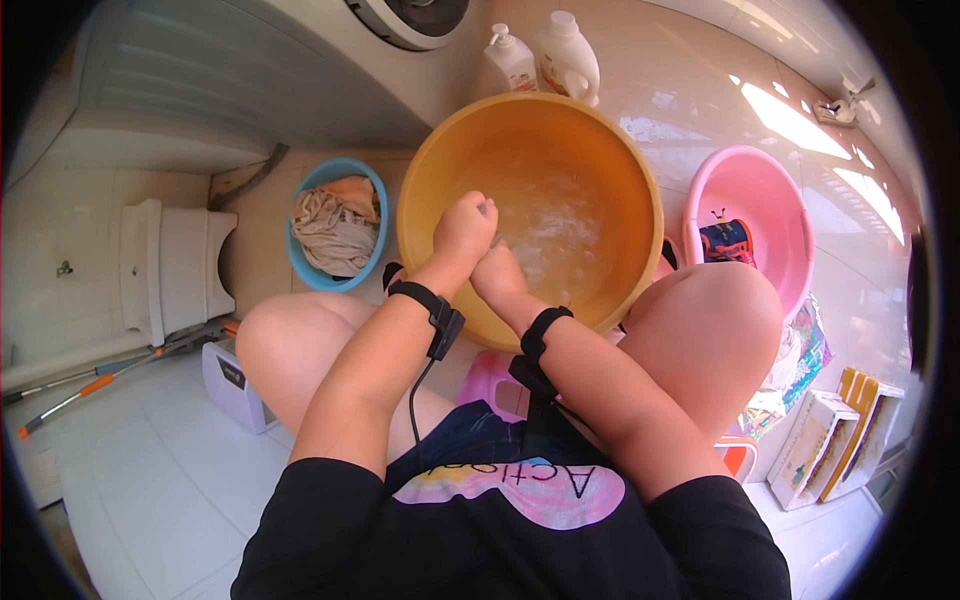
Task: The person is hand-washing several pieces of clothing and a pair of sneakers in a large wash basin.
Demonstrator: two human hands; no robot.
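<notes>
Over the left part of a big orange-yellow plastic basin (pixel 651 225), my two fists are close together. My left hand (pixel 463 231) is closed round a small grey thing (pixel 495 239), perhaps wet cloth, which shows between the fists and at the fingers. Just below and to the right, my right hand (pixel 499 276) is closed on the same grey thing; the fingers hide most of it, so its shape cannot be told. Rippling, slightly foamy water (pixel 559 232) lies in the basin. Both wrists wear black straps with small devices.
A blue basin (pixel 293 259) with crumpled beige cloth (pixel 337 232) stands left. At right, a pink basin (pixel 795 217) holds a dark blue and red item (pixel 726 241). A white pump bottle (pixel 512 60) and a white jug (pixel 568 56) stand behind. My knees flank the big basin.
</notes>
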